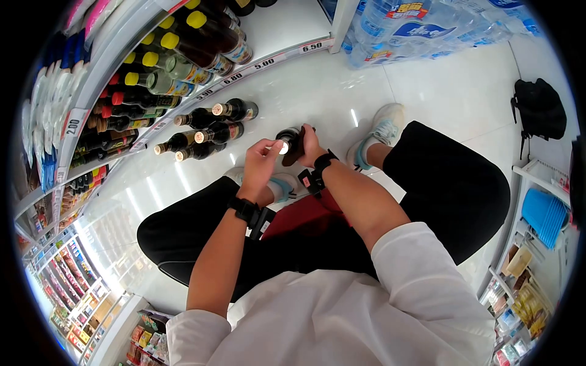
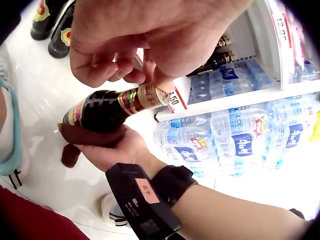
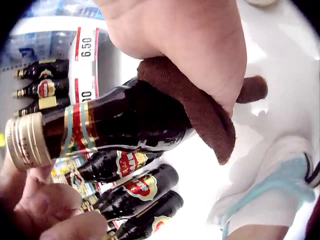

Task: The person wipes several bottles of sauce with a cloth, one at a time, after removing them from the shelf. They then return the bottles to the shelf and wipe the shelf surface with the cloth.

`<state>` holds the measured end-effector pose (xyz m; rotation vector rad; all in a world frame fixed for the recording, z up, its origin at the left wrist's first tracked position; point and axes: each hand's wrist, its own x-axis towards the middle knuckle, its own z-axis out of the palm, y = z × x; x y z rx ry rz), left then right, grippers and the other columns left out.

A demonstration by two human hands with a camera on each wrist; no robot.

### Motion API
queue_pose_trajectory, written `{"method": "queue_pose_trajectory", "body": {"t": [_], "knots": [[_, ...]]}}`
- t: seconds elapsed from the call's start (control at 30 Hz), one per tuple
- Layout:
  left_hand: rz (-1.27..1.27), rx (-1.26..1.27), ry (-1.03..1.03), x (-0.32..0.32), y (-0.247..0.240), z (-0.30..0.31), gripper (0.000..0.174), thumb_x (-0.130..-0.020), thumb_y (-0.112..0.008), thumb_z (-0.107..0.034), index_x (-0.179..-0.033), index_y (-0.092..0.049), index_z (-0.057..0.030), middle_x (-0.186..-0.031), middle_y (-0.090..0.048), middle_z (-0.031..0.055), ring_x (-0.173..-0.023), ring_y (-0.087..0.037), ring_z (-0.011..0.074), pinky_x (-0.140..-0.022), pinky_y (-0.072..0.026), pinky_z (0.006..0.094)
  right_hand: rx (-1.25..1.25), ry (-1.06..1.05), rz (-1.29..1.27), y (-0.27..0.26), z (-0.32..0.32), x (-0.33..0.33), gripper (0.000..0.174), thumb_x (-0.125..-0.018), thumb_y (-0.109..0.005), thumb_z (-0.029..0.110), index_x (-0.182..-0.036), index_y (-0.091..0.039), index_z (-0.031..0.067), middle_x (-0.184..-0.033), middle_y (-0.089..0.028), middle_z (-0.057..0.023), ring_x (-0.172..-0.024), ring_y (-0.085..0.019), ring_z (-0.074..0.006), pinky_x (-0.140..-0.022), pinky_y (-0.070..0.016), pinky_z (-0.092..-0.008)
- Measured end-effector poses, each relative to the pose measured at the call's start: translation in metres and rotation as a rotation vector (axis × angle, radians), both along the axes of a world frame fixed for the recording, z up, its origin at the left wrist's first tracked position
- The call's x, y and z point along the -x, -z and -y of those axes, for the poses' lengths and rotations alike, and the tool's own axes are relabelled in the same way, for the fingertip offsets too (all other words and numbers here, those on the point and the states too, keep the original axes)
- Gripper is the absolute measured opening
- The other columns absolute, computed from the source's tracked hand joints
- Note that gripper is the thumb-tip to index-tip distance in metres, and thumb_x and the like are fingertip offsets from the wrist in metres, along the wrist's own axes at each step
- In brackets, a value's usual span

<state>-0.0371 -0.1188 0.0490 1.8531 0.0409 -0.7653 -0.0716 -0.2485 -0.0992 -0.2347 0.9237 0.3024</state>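
Observation:
A dark glass bottle with a gold cap and a red, gold and green neck band is held tilted between both hands, above the floor. My left hand pinches it at the cap with thumb and fingers. My right hand grips the bottle's body through a brown cloth, whose loose end sticks out past the hand. In the left wrist view, the right hand cradles the bottle from below. Several similar bottles stand on the floor to the left, near the shelf.
Shelves with price strips hold rows of bottles at front left. Packs of bottled water are stacked ahead. A black bag lies on the floor at right, near a shelf with blue containers. My shoes flank the work.

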Motion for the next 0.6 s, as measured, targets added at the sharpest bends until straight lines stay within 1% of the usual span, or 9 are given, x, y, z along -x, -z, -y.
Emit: {"method": "queue_pose_trajectory", "body": {"t": [0.07,0.13,0.17,0.2,0.23,0.27,0.3,0.37,0.6], "knots": [[0.001,-0.005,-0.006,-0.001,-0.002,0.001,0.021,-0.091,-0.067,-0.023,-0.094,-0.070,-0.0025,-0.064,-0.054,-0.0040,-0.058,-0.042,0.0031,-0.051,-0.0326,0.0221,0.032,-0.070,0.010,-0.010,0.003,0.001,0.060,-0.093,-0.034,0.057,-0.124,-0.050,0.0082,-0.120,-0.058,-0.0107,-0.113,-0.054,-0.0284,-0.102,-0.0383,-0.0491],[-0.068,-0.027,-0.028,-0.002,-0.009,0.002,0.022,-0.091,-0.066,-0.023,-0.095,-0.069,-0.0020,-0.066,-0.057,-0.0030,-0.059,-0.045,0.0034,-0.052,-0.0345,0.0216,-0.279,0.081,-0.042,-0.021,-0.006,0.010,0.067,-0.092,-0.028,0.061,-0.126,-0.049,0.0073,-0.125,-0.055,-0.0127,-0.118,-0.051,-0.0312,-0.104,-0.0364,-0.0510],[-0.062,-0.018,-0.023,-0.003,-0.011,0.003,0.022,-0.091,-0.066,-0.023,-0.095,-0.069,-0.0020,-0.066,-0.057,-0.0030,-0.059,-0.045,0.0034,-0.052,-0.0345,0.0216,-0.356,0.300,-0.086,-0.030,-0.020,0.017,0.074,-0.091,-0.024,0.064,-0.131,-0.046,0.0060,-0.131,-0.051,-0.0140,-0.122,-0.047,-0.0340,-0.105,-0.0354,-0.0519],[-0.086,-0.028,-0.001,-0.003,-0.012,0.002,0.024,-0.092,-0.065,-0.028,-0.094,-0.068,-0.0043,-0.065,-0.052,-0.0041,-0.055,-0.043,0.0030,-0.046,-0.0330,0.0208,-0.352,0.300,-0.082,-0.034,-0.032,0.017,0.074,-0.091,-0.024,0.064,-0.131,-0.046,0.0060,-0.131,-0.051,-0.0140,-0.122,-0.047,-0.0340,-0.105,-0.0354,-0.0519],[-0.112,-0.043,0.019,-0.004,-0.013,0.001,0.027,-0.093,-0.063,-0.033,-0.093,-0.067,-0.0066,-0.065,-0.048,-0.0052,-0.051,-0.040,0.0026,-0.040,-0.0316,0.0200,-0.381,0.478,-0.107,-0.034,-0.044,0.017,0.075,-0.091,-0.024,0.064,-0.133,-0.045,0.0055,-0.133,-0.051,-0.0149,-0.123,-0.047,-0.0345,-0.106,-0.0353,-0.0518],[-0.109,-0.040,0.022,-0.004,-0.013,0.002,0.027,-0.093,-0.063,-0.033,-0.093,-0.067,-0.0066,-0.065,-0.048,-0.0052,-0.051,-0.040,0.0026,-0.040,-0.0316,0.0200,-0.406,0.658,-0.128,-0.034,-0.052,0.016,0.077,-0.091,-0.023,0.065,-0.134,-0.044,0.0049,-0.134,-0.050,-0.0158,-0.124,-0.047,-0.0349,-0.106,-0.0353,-0.0517],[-0.101,-0.030,0.016,-0.003,-0.012,0.002,0.027,-0.093,-0.063,-0.033,-0.094,-0.066,-0.0065,-0.067,-0.050,-0.0050,-0.054,-0.042,0.0025,-0.042,-0.0328,0.0199,-0.407,0.660,-0.125,-0.040,-0.059,0.017,0.077,-0.091,-0.023,0.065,-0.134,-0.044,0.0049,-0.134,-0.050,-0.0158,-0.124,-0.047,-0.0349,-0.106,-0.0353,-0.0517],[-0.093,-0.023,0.012,-0.003,-0.010,0.001,0.027,-0.094,-0.063,-0.034,-0.094,-0.066,-0.0065,-0.069,-0.052,-0.0048,-0.056,-0.043,0.0024,-0.044,-0.0341,0.0199,-0.638,0.892,0.013,-0.049,-0.069,0.016,0.079,-0.091,-0.022,0.066,-0.137,-0.042,0.0043,-0.135,-0.049,-0.0174,-0.126,-0.046,-0.0354,-0.108,-0.0342,-0.0518],[-0.047,0.115,-0.055,-0.004,0.002,0.000,0.021,-0.091,-0.067,-0.021,-0.093,-0.067,0.0004,-0.076,-0.062,-0.0016,-0.066,-0.051,0.0035,-0.062,-0.0431,0.0188,-0.702,0.955,-0.077,-0.070,-0.074,0.012,0.083,-0.089,-0.025,0.072,-0.135,-0.045,0.0058,-0.135,-0.050,-0.0150,-0.126,-0.046,-0.0337,-0.108,-0.0334,-0.0520]]}}
